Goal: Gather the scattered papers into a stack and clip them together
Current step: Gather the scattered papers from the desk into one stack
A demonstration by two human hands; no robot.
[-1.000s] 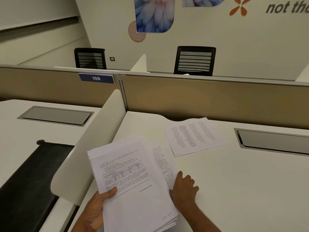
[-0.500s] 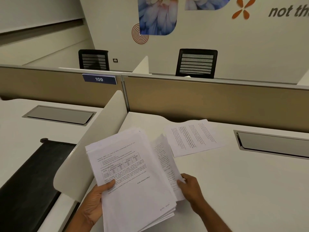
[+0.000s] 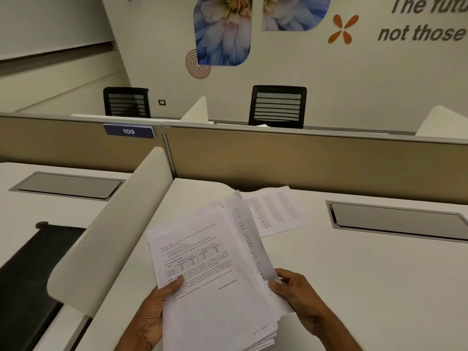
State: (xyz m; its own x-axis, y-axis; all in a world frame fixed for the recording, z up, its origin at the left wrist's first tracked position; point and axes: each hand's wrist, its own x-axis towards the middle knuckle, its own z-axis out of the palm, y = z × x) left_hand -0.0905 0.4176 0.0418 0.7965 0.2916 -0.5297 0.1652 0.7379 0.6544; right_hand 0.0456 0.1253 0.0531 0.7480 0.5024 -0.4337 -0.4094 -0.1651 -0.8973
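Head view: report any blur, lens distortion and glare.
Head view: soft throughout, small print on the paper stack mostly illegible; head view's wide-angle lens slants and bows the partition along its top; lighting dim and even, no harsh glare on the desk.

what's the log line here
left hand grips white paper stack | right hand pinches loose white sheets | printed white sheet on white desk

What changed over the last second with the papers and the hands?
The right hand, which lay flat on a sheet on the desk, has taken hold of that sheet and lifted it up against the right side of the stack. The left hand holds the stack as before, and one loose page stays on the desk farther back.
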